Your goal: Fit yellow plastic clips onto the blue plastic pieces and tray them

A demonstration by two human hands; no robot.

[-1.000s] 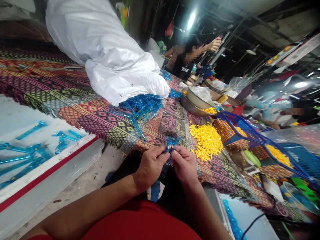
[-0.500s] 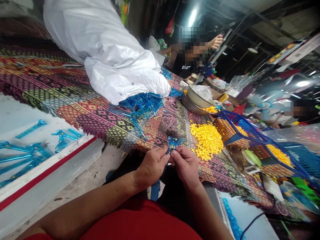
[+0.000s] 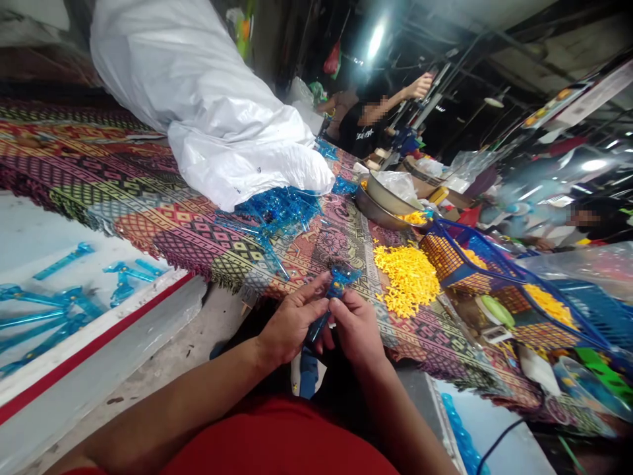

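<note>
Both my hands meet at the near edge of the patterned cloth, around one translucent blue plastic part (image 3: pixel 340 278). Its wider head points away from me, and a narrow shaft runs down between my palms. My left hand (image 3: pixel 291 320) grips it from the left, thumb and fingers along its side. From the right, my right hand (image 3: pixel 360 326) pinches it with the thumb on top; some fingertips are hidden beneath. A heap of small yellow plastic pieces (image 3: pixel 408 280) lies just right of my right hand. Beyond my hands, blue parts (image 3: pixel 281 210) spill from a white sack (image 3: pixel 242 138).
Blue baskets (image 3: pixel 514 290) holding yellow pieces stand at the right, near metal bowls (image 3: pixel 386 201). More blue parts (image 3: pixel 64 310) lie in a white box (image 3: pixel 148 316) at left. A co-worker in a black shirt (image 3: pixel 359 125) sits across the table, one arm raised.
The blue part has turned in my hands, so its shaft now shows between my palms. My left hand has shifted slightly left and its fingers are straighter.
</note>
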